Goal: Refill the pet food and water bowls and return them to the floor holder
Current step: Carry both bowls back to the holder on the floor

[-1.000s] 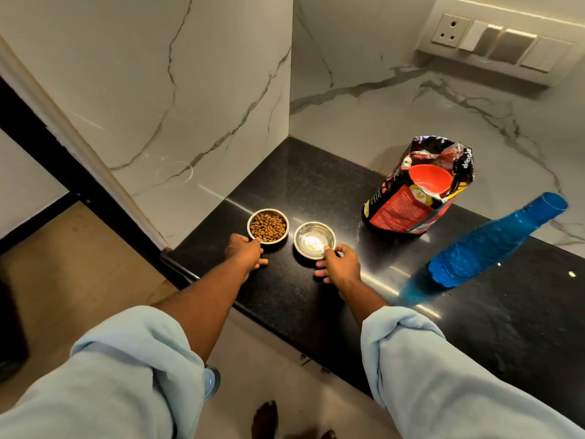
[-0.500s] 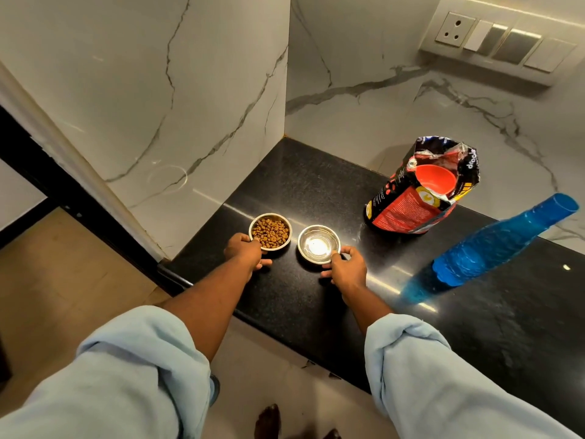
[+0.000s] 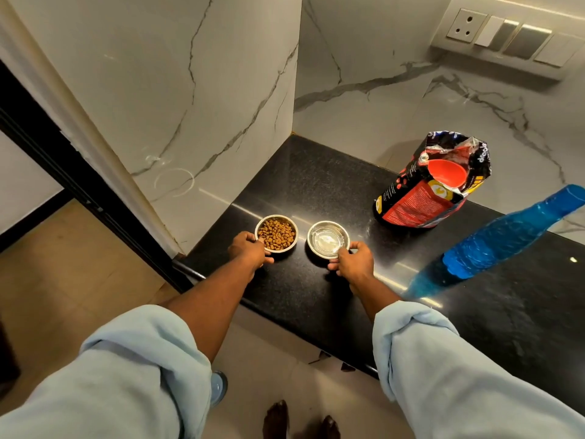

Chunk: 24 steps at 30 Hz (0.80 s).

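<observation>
Two small steel bowls stand side by side on the black counter (image 3: 316, 191). The food bowl (image 3: 277, 232), on the left, is full of brown kibble. The water bowl (image 3: 328, 239), on the right, holds clear water. My left hand (image 3: 248, 251) grips the near-left rim of the food bowl. My right hand (image 3: 351, 263) pinches the near-right rim of the water bowl. Whether the bowls are lifted off the counter I cannot tell. The floor holder is not in sight.
An open pet food bag (image 3: 427, 185) with a red scoop (image 3: 446, 175) inside stands at the back right. A blue water bottle (image 3: 506, 236) stands on the counter further right. Marble walls close the left and back; a tan floor (image 3: 63, 264) lies to the left.
Both hands have tightened their hold on the bowl rims. The bowls have stayed in about the same place on the counter, while the view has shifted slightly.
</observation>
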Tool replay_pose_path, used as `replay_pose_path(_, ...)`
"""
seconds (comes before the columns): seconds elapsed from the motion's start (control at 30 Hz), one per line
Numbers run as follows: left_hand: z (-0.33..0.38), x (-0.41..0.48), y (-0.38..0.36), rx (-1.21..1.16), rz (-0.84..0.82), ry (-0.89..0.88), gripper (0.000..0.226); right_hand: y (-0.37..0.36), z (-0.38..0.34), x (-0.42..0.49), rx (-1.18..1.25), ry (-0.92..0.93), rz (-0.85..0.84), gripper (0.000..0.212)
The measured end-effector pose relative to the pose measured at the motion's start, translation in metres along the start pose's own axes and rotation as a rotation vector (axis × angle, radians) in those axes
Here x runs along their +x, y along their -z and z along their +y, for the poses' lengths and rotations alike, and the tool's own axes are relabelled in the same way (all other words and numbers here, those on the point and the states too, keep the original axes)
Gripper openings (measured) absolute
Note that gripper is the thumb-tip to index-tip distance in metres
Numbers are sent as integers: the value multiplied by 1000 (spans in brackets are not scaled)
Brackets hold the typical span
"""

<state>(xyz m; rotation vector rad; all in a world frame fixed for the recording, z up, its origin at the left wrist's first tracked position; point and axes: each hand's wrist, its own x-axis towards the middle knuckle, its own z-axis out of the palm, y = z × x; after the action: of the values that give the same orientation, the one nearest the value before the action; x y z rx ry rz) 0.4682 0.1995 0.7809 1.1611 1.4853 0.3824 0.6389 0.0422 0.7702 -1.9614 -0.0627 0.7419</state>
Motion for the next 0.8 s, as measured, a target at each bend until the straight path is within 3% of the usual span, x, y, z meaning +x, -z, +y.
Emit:
replay_pose_path(0.33,-24,-9,23,38,66,-33,6,-8,8,-14,-39,28,-9,15)
replay_pose_path(0.8,-66,-58,68,-53,243,20,5,-28,8,-55,-176,115,-225,16)
